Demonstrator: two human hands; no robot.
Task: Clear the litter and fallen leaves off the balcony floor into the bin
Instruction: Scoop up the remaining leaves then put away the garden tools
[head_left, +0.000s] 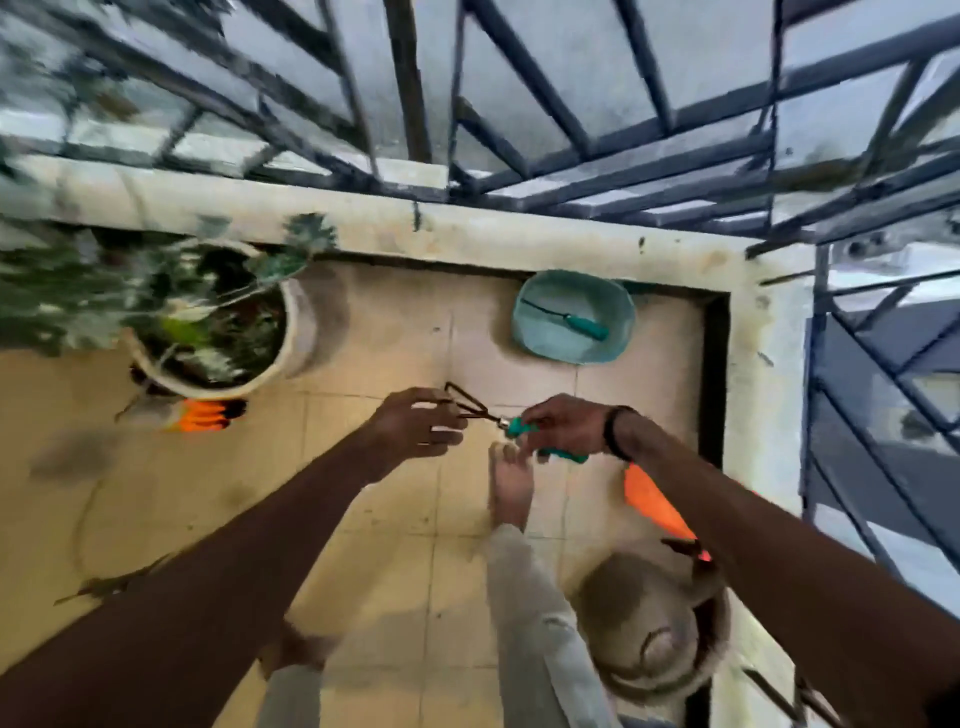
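Head view: two hands on one small hand rake above the balcony floor (171, 499).
Near right stands one brown bin (649, 623); one fallen leaf (111, 584) lies near left. Right hand (563, 426) grips the hand rake (498, 421) by its teal handle; left hand (415, 423) pinches its dark tines. Farther off: one potted plant (218, 322) left, one teal basin (574, 317) holding one teal-handled tool (569, 319).

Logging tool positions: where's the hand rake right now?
In the head view it is mid-frame above the tiled floor, held between both hands: the right hand grips the teal handle of the hand rake, and the left hand holds its dark prongs.
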